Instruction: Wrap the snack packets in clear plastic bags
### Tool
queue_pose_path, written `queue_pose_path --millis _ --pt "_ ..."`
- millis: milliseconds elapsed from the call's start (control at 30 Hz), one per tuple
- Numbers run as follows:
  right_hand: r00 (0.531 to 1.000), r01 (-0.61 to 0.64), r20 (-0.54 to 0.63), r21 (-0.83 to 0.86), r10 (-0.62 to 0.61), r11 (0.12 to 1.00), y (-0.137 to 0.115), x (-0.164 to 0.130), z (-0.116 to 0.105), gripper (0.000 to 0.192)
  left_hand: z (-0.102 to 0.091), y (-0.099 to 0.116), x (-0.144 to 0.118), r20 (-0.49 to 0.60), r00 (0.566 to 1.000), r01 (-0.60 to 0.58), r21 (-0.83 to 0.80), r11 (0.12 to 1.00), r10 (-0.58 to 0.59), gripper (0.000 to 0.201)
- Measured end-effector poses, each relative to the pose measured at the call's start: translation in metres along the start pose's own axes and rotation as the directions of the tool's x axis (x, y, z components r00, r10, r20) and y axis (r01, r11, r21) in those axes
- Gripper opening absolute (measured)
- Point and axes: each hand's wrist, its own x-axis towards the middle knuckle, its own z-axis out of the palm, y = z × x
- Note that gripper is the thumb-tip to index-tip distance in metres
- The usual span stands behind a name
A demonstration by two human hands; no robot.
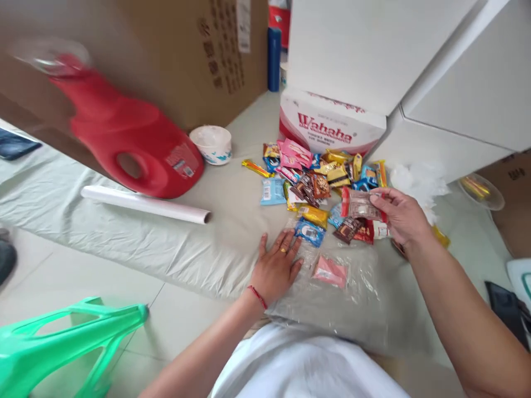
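The right hand (403, 214), right of center, pinches a red-edged packet (359, 205); the left hand (275, 268) (ringed, fingers spread) rests flat near center, beside a clear bag (360, 298).

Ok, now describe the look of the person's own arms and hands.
No sleeves show on the forearms. The left hand wears a gold-coloured ring on one finger, with a thin red cord-like bracelet around its wrist. The right hand shows no jewellery.

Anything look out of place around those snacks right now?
Mildly: one pink packet lies apart from the snack pile, at the crumpled clear plastic bag; I can't tell whether it's inside. No damage stands out.
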Motion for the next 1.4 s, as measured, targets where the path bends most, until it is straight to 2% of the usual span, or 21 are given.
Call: queue_pose_path --millis 100,233,267,333,367,433,500,567,633,700,800,933,1200,1267,1400 --pt "0.987 -0.158 -0.002 0.035 0.158 0.987 0.028 -0.058 -0.003 0.048 0.000 0.002 0.002 0.030 0.999 0.014 0.005 1.000 -0.014 0.057" --pt "0.970 -0.221 0.091 -0.036 0.224 0.974 0.053 -0.113 0.019 0.043 0.000 0.004 0.003 0.045 0.999 0.014 0.037 0.999 -0.016 0.056" --pt "0.974 -0.188 0.110 -0.092 0.198 0.978 0.058 -0.122 0.026 0.042 0.000 0.005 0.003 0.046 0.999 0.014 0.049 0.999 -0.016 0.056" --pt "0.995 -0.032 0.083 -0.294 0.058 0.955 0.066 -0.136 0.038 0.038 -0.001 0.006 0.002 0.045 0.999 0.012 0.073 0.997 -0.015 0.056" --pt "0.997 0.066 0.056 -0.419 -0.047 0.905 0.069 -0.142 0.043 0.036 -0.001 0.006 0.002 0.046 0.999 0.010 0.084 0.996 -0.014 0.056" --pt "0.964 0.224 0.027 -0.624 -0.266 0.749 0.072 -0.152 0.048 0.033 -0.002 0.007 0.003 0.051 0.999 0.009 0.100 0.995 -0.014 0.056" --pt "0.913 0.337 0.086 -0.711 -0.400 0.617 0.071 -0.157 0.048 0.036 -0.002 0.007 0.003 0.054 0.998 0.010 0.108 0.994 -0.016 0.056" --pt "0.870 0.452 0.225 -0.719 -0.439 0.527 0.068 -0.160 0.048 0.049 -0.001 0.006 0.004 0.055 0.998 0.009 0.112 0.994 -0.015 0.056" --pt "0.837 0.537 0.378 -0.708 -0.397 0.458 0.063 -0.159 0.050 0.061 -0.001 0.006 0.004 0.055 0.998 0.008 0.116 0.993 -0.014 0.056" --pt "0.825 0.564 0.463 -0.708 -0.324 0.424 0.060 -0.158 0.054 0.062 0.000 0.007 0.002 0.050 0.999 0.010 0.121 0.993 -0.016 0.055" --pt "0.828 0.561 0.494 -0.719 -0.266 0.411 0.061 -0.158 0.060 0.061 0.001 0.011 -0.003 0.028 0.999 0.037 0.133 0.990 -0.041 0.054" --pt "0.838 0.546 0.487 -0.732 -0.247 0.409 0.070 -0.161 0.062 0.065 0.002 0.017 -0.012 0.014 0.996 0.086 0.140 0.986 -0.089 0.054" --pt "0.841 0.534 0.488 -0.679 -0.233 0.504 0.071 -0.154 0.048 0.069 0.002 0.018 -0.014 0.011 0.997 0.080 0.121 0.989 -0.082 0.055" --pt "0.830 0.549 0.507 -0.672 -0.232 0.496 0.069 -0.155 0.047 0.069 0.002 0.019 -0.013 0.001 0.997 0.080 0.116 0.990 -0.081 0.055" --pt "0.802 0.593 0.545 -0.683 -0.244 0.426 0.073 -0.157 0.053 0.074 0.001 0.020 -0.014 0.001 0.996 0.092 0.109 0.990 -0.092 0.055"
